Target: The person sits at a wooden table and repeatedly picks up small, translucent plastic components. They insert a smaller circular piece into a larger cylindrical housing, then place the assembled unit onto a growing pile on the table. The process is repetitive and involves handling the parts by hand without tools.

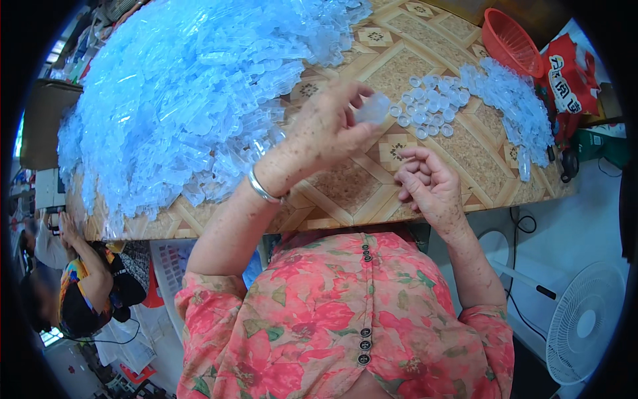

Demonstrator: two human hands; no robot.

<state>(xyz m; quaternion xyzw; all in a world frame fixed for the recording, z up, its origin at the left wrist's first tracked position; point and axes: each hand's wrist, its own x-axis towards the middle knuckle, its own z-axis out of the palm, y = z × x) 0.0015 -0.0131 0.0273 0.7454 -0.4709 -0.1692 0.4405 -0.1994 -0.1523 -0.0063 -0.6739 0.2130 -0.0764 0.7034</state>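
Note:
My left hand (330, 126), with a silver bangle at its wrist, is raised over the table and blurred by motion. Between its thumb and fingers is a clear plastic piece (373, 109), whose exact shape is smeared. My right hand (430, 189) is near the table's front edge, fingers loosely bent and apart, nothing visible in them. Beyond it lies a cluster of small clear round caps (432, 103). A large heap of clear, bluish plastic pieces (193, 86) covers the table's left side, reaching close to my left forearm.
A smaller pile of clear plastic pieces (512, 100) lies at the right. Behind it are a red plastic basket (508, 43) and a red bag (565, 80). The patterned table (345, 189) ends before me. A white fan (585, 322) stands low right; another person (86, 279) is at left.

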